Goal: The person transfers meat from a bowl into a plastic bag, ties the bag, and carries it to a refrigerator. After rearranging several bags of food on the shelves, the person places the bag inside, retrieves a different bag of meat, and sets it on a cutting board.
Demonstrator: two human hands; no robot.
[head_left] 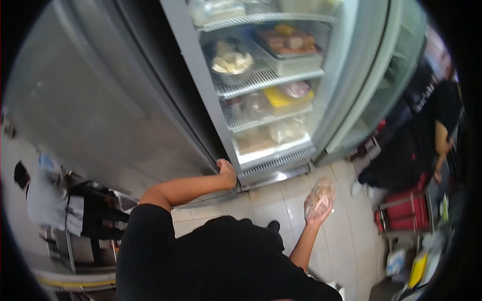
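My left hand [227, 173] is at the lower edge of a stainless steel fridge door [125, 115], with its fingers curled at the metal and partly hidden. Held out over the floor, my right hand [319, 215] grips a clear plastic bag of pale pinkish food [320, 196]; what the food is, I cannot make out. In front of me stands a lit glass-door fridge with wire shelves [273, 80]. On them are a metal bowl of pale pieces [232, 64], a tray of pinkish-brown food [291, 42] and a yellow container [287, 98].
One person in grey [47, 198] stands at the left. Another, in dark clothes [401, 155], is at the right beside a red crate [405, 213]. A second glass door [386, 85] adjoins the lit fridge. White tiles [281, 200] cover the floor.
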